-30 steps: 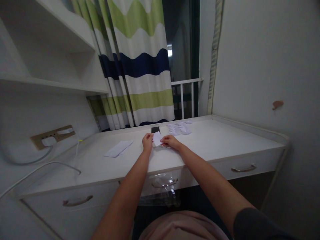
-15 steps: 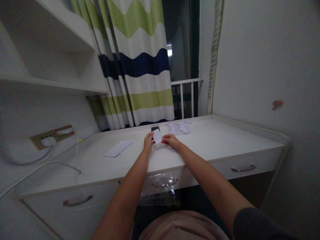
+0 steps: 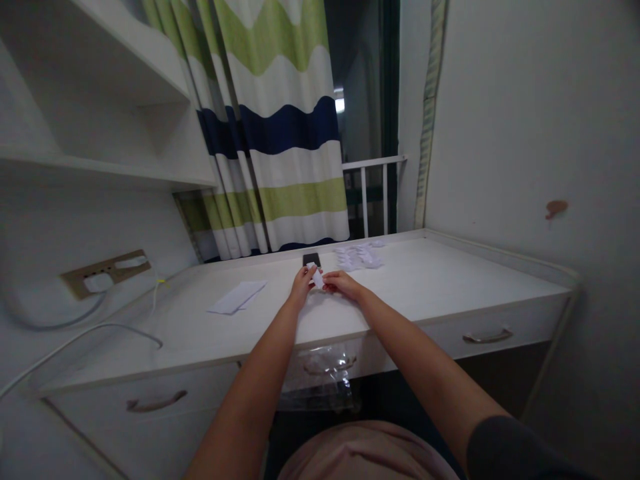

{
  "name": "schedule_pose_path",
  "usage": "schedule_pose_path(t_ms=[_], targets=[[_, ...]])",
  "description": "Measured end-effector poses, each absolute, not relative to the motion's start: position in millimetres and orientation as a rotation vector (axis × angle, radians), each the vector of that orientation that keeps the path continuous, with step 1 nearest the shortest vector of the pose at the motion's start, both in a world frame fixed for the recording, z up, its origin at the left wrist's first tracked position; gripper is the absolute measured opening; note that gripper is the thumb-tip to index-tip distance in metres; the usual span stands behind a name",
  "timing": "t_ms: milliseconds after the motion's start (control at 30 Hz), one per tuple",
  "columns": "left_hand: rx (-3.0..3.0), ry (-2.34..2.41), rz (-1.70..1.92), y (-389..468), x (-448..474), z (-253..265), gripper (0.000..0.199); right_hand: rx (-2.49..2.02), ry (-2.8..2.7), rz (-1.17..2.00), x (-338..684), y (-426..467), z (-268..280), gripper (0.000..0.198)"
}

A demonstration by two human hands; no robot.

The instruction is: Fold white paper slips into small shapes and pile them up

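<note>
A small piece of white paper (image 3: 317, 277) is held between my two hands above the desk. My left hand (image 3: 302, 284) is closed on its left side, with the thumb over the paper. At the right edge, the fingers of my right hand (image 3: 341, 284) pinch it. The paper looks narrow, as if folded over; its exact creases are too small to make out. Just behind it lies a dark flat object like a phone (image 3: 311, 259). Several small folded white paper pieces (image 3: 359, 256) lie in a cluster beyond my right hand.
White paper sheets (image 3: 237, 297) lie left of my hands on the white desk (image 3: 440, 273). A white cable (image 3: 100, 327) crosses the desk's left end below a wall socket (image 3: 106, 273). Clear plastic (image 3: 325, 380) hangs at the middle drawer. A striped curtain (image 3: 295, 160) hangs behind.
The paper, flat and square before, now shows as a narrower, folded-looking strip. My left hand has turned over it, thumb across, uncovering more of the dark object. My right hand stays nearly in place.
</note>
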State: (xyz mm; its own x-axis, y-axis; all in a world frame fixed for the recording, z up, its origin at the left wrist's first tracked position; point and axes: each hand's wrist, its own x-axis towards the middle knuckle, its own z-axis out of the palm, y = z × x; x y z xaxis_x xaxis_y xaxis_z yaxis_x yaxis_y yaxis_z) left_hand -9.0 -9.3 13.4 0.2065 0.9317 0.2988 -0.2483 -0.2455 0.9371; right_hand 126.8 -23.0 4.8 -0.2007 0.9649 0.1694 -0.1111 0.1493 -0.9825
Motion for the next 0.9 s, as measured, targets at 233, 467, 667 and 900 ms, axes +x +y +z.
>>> schedule_pose_path(t_ms=[233,467,667,900], targets=[[1.491,0.826,1.384,-5.5,-8.9,10.2,0.039,-0.931,-1.383,1.208,127.5,-24.6,5.8,0.023],[1.608,0.849,1.429,-1.2,-5.5,6.9,0.037,-0.954,-1.313,1.100,129.0,-25.4,10.3,0.032],[1.661,0.877,1.411,-0.1,-5.0,4.0,0.035,-0.945,-1.311,1.120,129.5,-26.9,12.8,0.032],[1.692,0.885,1.382,-4.1,-5.4,5.2,0.033,-0.902,-1.334,1.126,129.0,-29.5,13.5,0.029]])
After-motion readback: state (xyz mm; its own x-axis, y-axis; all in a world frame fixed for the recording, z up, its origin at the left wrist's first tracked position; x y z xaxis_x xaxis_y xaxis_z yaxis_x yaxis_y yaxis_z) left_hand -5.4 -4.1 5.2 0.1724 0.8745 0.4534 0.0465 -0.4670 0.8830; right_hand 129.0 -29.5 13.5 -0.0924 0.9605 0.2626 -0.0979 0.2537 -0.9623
